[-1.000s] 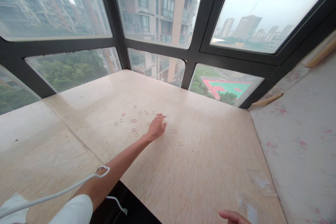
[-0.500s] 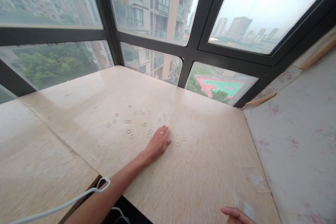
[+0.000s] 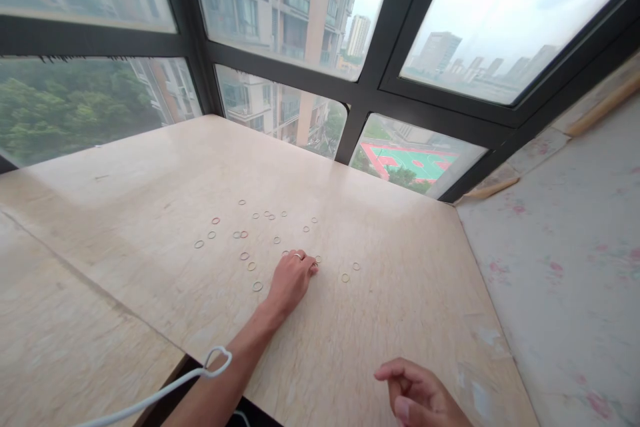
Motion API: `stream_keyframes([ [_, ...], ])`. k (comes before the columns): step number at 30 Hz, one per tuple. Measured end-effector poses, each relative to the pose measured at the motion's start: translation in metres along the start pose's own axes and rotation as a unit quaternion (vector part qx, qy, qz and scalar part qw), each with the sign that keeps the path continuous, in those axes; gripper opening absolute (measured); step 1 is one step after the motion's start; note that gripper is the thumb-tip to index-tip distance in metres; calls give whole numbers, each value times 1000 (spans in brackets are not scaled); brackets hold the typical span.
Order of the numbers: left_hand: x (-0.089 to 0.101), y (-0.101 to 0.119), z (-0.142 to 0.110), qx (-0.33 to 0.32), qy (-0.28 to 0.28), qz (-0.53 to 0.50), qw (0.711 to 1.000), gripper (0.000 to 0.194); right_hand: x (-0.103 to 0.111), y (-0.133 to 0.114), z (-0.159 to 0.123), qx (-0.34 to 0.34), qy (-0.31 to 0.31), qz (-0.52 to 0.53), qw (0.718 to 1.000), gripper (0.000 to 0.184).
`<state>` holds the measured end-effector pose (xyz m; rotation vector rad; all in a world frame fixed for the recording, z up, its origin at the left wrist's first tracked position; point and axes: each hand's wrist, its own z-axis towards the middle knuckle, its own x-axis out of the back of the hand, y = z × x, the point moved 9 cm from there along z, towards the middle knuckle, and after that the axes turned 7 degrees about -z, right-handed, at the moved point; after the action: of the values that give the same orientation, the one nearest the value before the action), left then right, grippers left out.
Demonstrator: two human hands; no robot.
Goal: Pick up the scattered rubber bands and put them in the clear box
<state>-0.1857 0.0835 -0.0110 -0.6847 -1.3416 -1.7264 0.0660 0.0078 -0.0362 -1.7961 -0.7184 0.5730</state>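
Several thin coloured rings that look like small rubber bands lie scattered on the marble-patterned surface, among them a red ring (image 3: pixel 216 221), a dark ring (image 3: pixel 245 256) and a yellowish ring (image 3: pixel 345 277). My left hand (image 3: pixel 293 280), wearing a finger ring, rests among them with its fingers curled down and fingertips pressed together. A pale ring (image 3: pixel 318 259) is right beside those fingertips; whatever is under or between them is hidden. At the lower right, my right hand (image 3: pixel 425 395) hovers half curled, thumb and forefinger apart, with nothing visible in it.
A white cable (image 3: pixel 165 395) loops over my left forearm. Dark window frames (image 3: pixel 367 90) border the far side of the surface (image 3: pixel 400 307), and a flowered wall (image 3: pixel 560 280) stands at the right. Clear tape-like pieces (image 3: pixel 483 397) lie near the wall.
My left hand has come nearer, and its fingers have curled after lying flatter. A ring now lies to the left of its wrist. My right hand has moved further into view from below.
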Motion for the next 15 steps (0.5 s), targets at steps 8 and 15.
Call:
stream_keyframes([
  [8,0,1,1,-11,40,-138,990,14,-4,-84,102,61,33,-77,995,28],
  [15,18,-15,6,38,143,-232,961,11,2,-122,167,124,107,-132,978,26],
])
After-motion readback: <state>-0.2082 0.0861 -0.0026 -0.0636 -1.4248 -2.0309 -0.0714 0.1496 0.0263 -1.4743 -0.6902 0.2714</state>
